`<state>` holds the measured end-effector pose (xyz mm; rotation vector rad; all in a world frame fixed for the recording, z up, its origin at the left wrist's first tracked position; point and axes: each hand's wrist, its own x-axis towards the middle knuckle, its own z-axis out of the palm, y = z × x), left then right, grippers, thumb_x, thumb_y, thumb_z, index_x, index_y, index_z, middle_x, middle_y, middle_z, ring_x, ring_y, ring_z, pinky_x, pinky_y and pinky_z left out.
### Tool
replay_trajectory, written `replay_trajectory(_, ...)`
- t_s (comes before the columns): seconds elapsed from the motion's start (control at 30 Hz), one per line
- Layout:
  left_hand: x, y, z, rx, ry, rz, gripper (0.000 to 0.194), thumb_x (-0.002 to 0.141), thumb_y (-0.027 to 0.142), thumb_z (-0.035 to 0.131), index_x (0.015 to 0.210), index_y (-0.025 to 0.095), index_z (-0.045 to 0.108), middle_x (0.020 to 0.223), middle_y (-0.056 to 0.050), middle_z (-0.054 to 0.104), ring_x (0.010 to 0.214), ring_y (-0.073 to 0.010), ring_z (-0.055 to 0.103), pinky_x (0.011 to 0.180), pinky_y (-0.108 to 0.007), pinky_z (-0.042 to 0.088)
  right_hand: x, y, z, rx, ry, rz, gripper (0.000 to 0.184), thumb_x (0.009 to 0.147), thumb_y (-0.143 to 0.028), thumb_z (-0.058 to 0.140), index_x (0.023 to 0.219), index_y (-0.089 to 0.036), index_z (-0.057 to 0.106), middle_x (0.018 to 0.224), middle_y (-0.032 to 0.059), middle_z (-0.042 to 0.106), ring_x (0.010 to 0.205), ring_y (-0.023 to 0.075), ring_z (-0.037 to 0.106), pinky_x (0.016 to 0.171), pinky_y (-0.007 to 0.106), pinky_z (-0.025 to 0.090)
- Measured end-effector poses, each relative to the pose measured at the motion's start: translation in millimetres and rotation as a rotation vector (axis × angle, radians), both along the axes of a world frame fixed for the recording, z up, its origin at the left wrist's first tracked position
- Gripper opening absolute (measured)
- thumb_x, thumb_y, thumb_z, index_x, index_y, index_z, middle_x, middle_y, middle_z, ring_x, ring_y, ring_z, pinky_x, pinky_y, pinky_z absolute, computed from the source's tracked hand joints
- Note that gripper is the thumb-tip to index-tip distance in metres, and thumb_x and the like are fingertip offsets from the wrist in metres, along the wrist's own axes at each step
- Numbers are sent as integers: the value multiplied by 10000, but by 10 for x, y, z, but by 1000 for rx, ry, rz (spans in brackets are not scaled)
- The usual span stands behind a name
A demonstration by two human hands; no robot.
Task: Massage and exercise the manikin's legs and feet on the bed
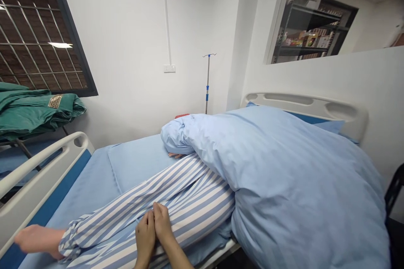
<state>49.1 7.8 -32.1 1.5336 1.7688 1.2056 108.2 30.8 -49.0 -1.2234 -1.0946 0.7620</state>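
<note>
My left hand (145, 235) and my right hand (163, 222) rest side by side on the striped pyjama trouser leg (176, 193) of a person lying on the bed. The fingers of both hands lie close together and curl against the blue-and-white cloth; I cannot see whether they pinch it. A light blue duvet (284, 176) covers the person's upper body. The person's bare foot (38, 239) sticks out at the lower left, and a hand (175, 155) shows at the duvet's edge.
The hospital bed has a white footboard (41, 176) at left and a headboard (309, 107) at right. An IV pole (207, 84) stands by the wall. Folded green bedding (34, 113) lies at left. Metal shelves (309, 29) show through an opening.
</note>
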Motion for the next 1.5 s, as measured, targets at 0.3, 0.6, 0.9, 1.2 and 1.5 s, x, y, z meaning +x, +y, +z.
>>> replay_trajectory(0.3,-56,18,-113,-13,116,-68,350,813,398,327,630,206,555,635,-35,634,624,-174,543,612,-265,349,136,-123,266,5,-389,48,407,885,-345,310,562,-194,504,520,1,519,512,129,445,510,249,254)
replay_trajectory(0.6,-20,4,-102,-25,142,-84,382,823,421,320,657,201,586,675,-47,650,656,-177,559,628,-260,358,386,-187,273,37,-712,92,400,914,-312,288,647,-184,557,585,16,594,551,116,488,536,262,200)
replay_trajectory(0.9,31,49,-74,-45,100,-75,381,798,445,354,570,196,532,585,-11,583,609,-156,502,595,-247,337,438,-132,113,-3,-510,52,420,918,-342,261,597,-181,480,560,0,534,553,108,470,538,233,237)
replay_trajectory(1.2,282,104,247,43,-247,-64,407,771,481,408,484,199,346,442,56,334,477,-95,333,503,-226,308,477,-94,94,29,-268,83,400,897,-368,299,560,-184,411,526,-22,439,533,109,415,516,220,261)
replay_trajectory(1.5,343,16,-174,-22,66,-103,390,810,443,310,651,197,568,654,-59,631,648,-189,541,638,-283,360,484,-85,84,0,-155,91,385,884,-397,308,558,-195,338,510,-41,361,505,103,343,500,223,260)
